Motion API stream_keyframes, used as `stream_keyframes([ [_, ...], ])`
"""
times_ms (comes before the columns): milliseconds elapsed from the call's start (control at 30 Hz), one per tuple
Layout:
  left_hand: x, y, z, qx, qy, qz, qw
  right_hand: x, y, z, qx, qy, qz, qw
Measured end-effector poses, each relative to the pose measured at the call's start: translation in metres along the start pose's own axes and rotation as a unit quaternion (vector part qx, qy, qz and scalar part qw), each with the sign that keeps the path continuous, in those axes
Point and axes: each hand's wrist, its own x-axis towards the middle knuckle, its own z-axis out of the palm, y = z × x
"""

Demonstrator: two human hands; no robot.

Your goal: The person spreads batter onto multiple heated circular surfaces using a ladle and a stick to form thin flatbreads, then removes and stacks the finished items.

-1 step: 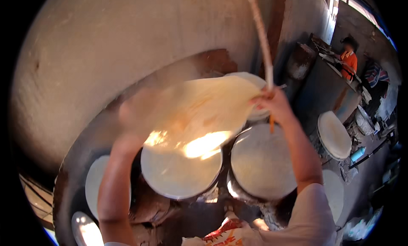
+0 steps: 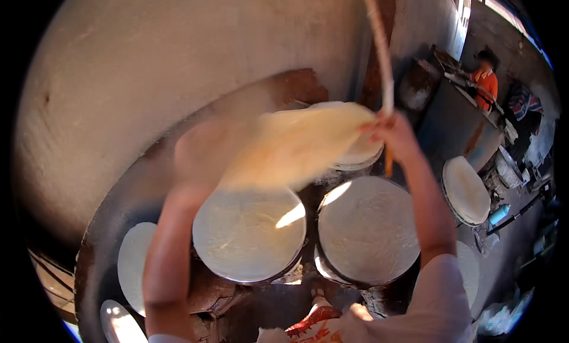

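Note:
A thin, pale round flatbread [image 2: 290, 147] stretches in the air over the griddles, browned in patches and blurred. My right hand [image 2: 394, 135] is closed, pinching the sheet's right edge while gripping a long wooden stick [image 2: 382, 52] that rises upward from it. Steam and motion smear my left hand [image 2: 204, 153] at the sheet's left side, so its fingers and grip cannot be made out. Beneath lie two round griddles, a left one [image 2: 249, 242] and a right one [image 2: 368, 233], each covered with a pale layer.
Behind the sheet, a stack of pale rounds [image 2: 361, 153] sits by the wall [image 2: 195, 46]. More round surfaces stand at far left [image 2: 133, 260]. On the right are a pile of flatbreads [image 2: 466, 190], a metal pot [image 2: 508, 168], a blue bottle [image 2: 499, 214] and a person in orange [image 2: 486, 88].
The flatbread's near edge has lifted off the left griddle, showing more of it. My right hand and the stick have shifted slightly right.

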Motion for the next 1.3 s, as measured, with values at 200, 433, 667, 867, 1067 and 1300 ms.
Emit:
stream_keyframes([
  [200, 0.03, -0.072, 0.249, 0.036, 0.056, 0.209, 0.976, 0.104, 0.136, -0.095, 0.017, 0.038, 0.097, 0.994],
  [433, -0.015, -0.142, 0.429, 0.119, -0.135, 0.162, 0.97, 0.122, 0.35, -0.122, -0.144, 0.147, 0.123, 0.971],
  [667, -0.011, -0.137, 0.278, 0.124, -0.074, 0.02, 0.989, 0.085, 0.226, -0.086, -0.426, 0.049, 0.024, 0.903],
  [867, -0.082, -0.123, 0.073, 0.19, 0.048, -0.266, 0.944, -0.077, 0.192, -0.054, -0.338, -0.15, 0.013, 0.929],
  [1067, -0.188, -0.141, -0.026, 0.226, 0.141, -0.325, 0.907, -0.085, 0.186, -0.013, -0.34, -0.196, -0.026, 0.919],
  [1300, -0.2, -0.112, -0.011, 0.176, 0.153, -0.361, 0.903, 0.019, 0.204, 0.176, -0.1, -0.297, 0.15, 0.938],
])
